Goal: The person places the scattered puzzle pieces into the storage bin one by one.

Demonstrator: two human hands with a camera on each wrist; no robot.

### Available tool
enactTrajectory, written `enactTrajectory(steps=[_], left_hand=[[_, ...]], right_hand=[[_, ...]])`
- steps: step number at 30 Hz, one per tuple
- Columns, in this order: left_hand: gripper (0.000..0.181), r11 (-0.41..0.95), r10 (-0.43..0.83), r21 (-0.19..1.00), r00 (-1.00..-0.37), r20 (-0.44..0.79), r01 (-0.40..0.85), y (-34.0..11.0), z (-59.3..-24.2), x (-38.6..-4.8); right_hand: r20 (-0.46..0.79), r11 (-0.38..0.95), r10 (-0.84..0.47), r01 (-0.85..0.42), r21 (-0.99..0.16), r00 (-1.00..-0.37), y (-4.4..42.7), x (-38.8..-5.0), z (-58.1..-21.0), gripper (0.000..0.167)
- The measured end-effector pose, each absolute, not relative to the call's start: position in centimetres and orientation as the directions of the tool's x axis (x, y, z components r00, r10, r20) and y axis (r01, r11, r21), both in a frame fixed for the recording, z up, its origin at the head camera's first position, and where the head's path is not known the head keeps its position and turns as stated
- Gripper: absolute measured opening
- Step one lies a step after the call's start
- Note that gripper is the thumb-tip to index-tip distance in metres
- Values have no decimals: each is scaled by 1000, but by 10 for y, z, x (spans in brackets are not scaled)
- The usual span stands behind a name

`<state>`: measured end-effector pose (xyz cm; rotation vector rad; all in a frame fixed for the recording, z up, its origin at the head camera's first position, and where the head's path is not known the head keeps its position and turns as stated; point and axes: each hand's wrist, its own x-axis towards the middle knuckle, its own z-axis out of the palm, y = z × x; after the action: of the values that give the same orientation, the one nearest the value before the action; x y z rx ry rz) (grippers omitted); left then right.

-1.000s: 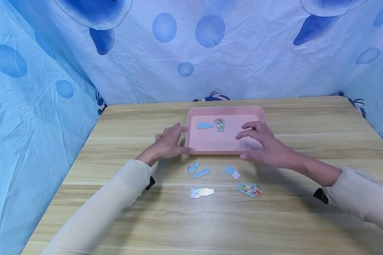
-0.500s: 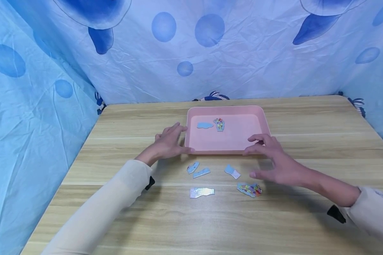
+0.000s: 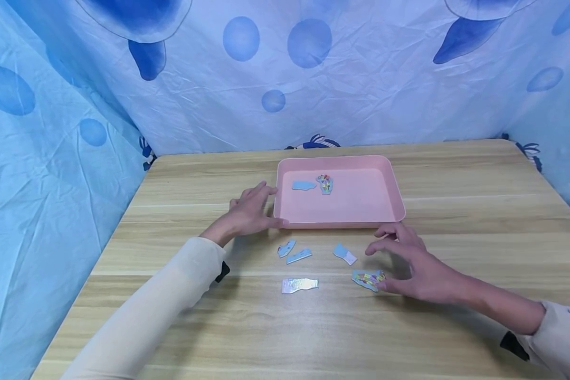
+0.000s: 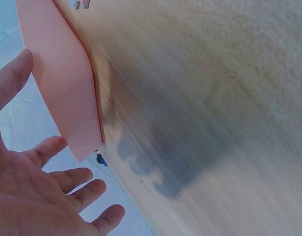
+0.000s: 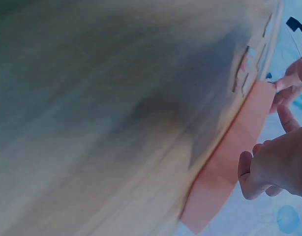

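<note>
In the head view, my left hand touches the left side of a pink tray with index fingertip and thumb, fingers extended. The left wrist view also shows these fingertips at the tray's wall. My right hand hovers with bent, spread fingers over the table, holding nothing. Its thumb covers the right end of a multicoloured puzzle piece; whether they touch, I cannot tell. Left of that hand lies a blue and lilac puzzle piece. Inside the tray are a blue puzzle piece and a multicoloured one.
On the wooden table, in front of the tray, lie two small blue puzzle pieces, one left and one right. A shiny silvery puzzle piece lies nearer. A blue patterned curtain hangs behind and beside the table.
My right hand has moved from over the tray's right part toward me, down to the multicoloured piece on the table. My left hand stays at the tray, and the pieces keep their places.
</note>
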<state>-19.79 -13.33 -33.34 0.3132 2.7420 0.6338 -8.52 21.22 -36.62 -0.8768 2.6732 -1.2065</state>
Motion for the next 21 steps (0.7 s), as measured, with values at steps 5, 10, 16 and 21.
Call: enactTrajectory(steps=[5, 10, 16, 21], left_hand=[[85, 879, 277, 455, -928, -250, 140, -134, -333, -198], [85, 878, 273, 458, -930, -246, 137, -134, -333, -198], [85, 880, 276, 453, -928, -249, 140, -133, -333, -198], [84, 881, 274, 451, -929, -247, 140, -133, -333, -197]], right_hand=[[136, 558, -529, -464, -688, -838, 216, -83, -373, 48], [131, 574, -543, -481, -663, -829, 219, -81, -380, 51], [130, 591, -560, -505, -629, -818, 219, -80, -387, 52], [139, 600, -563, -518, -610, -814, 218, -80, -391, 56]])
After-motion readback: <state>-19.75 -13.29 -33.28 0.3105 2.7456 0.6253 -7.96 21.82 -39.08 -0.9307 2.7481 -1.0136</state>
